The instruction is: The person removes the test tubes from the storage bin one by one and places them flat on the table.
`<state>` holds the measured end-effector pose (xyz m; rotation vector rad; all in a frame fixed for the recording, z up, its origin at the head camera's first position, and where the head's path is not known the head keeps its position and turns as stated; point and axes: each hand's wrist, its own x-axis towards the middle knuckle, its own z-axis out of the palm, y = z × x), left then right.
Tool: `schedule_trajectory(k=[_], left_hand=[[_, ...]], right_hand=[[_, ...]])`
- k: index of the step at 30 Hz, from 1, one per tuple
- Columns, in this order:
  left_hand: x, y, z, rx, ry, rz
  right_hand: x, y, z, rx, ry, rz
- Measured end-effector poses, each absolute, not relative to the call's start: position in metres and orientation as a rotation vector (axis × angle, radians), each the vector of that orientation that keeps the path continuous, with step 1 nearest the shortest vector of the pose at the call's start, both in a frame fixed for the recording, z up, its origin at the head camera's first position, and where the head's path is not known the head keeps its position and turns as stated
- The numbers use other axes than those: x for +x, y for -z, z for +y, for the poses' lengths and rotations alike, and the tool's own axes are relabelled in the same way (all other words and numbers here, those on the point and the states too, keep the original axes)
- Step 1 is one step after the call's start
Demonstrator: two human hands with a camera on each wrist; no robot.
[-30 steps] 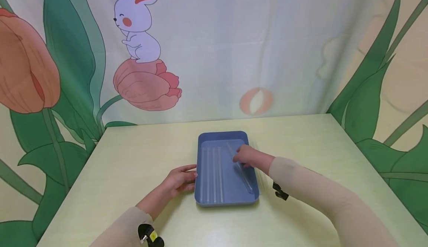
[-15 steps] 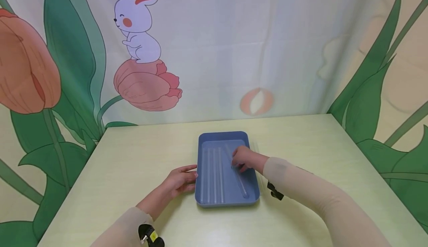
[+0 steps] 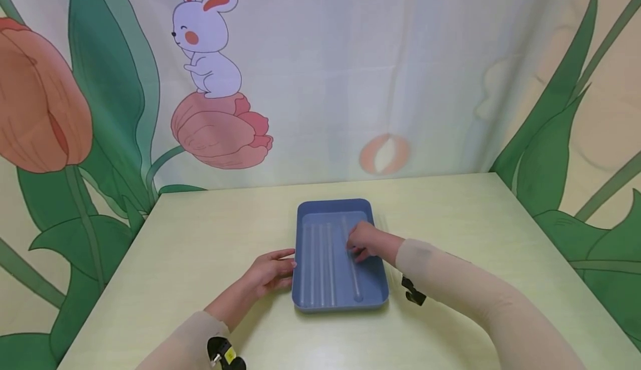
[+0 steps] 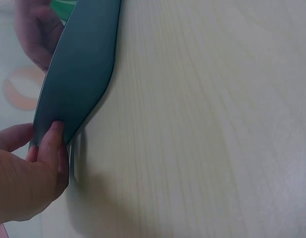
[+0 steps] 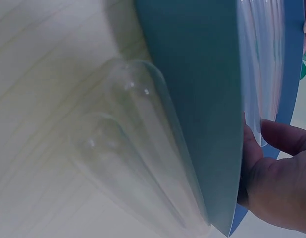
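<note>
A blue tray (image 3: 373, 286) lies lengthwise in the middle of the pale table (image 3: 200, 236). Three clear tubes (image 3: 320, 259) lie side by side in its left half. My right hand (image 3: 356, 250) reaches over the tray's right side and its curled fingers pinch another clear tube (image 3: 354, 281), which lies almost parallel to the others on the tray floor. My left hand (image 3: 285, 264) rests on the table with relaxed fingers (image 4: 51, 146) touching the tray's left wall (image 4: 78, 74). In the right wrist view, two more clear tubes (image 5: 143, 148) lie on the table beside the tray's right wall (image 5: 202, 99).
A printed backdrop with a rabbit (image 3: 207, 42) and tulips hangs behind the table and along both sides. Small black devices sit at both wrists (image 3: 413, 292). The table edge (image 3: 320, 183) runs close behind the tray.
The right hand has swung the tube it holds from a diagonal across the tray to nearly parallel with the other tubes and lowered it. The left hand has stayed put.
</note>
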<state>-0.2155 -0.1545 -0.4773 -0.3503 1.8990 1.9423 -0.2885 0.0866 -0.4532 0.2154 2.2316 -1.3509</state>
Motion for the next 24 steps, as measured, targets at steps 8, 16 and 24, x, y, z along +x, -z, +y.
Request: schedule_trajectory(k=[8, 16, 24], left_hand=[[-0.214, 0.478, -0.156, -0.346, -1.947, 1.89], [-0.215, 0.479, -0.156, -0.335, -1.961, 1.888], [-0.215, 0.479, -0.155, -0.318, -1.968, 1.877]], right_hand=[[-0.289, 0.452, 0.086, 0.223, 1.397, 2.186], [-0.288, 0.441, 0.092, 0.205, 1.415, 2.159], [-0.289, 0.428, 0.1, 0.167, 1.433, 2.119]])
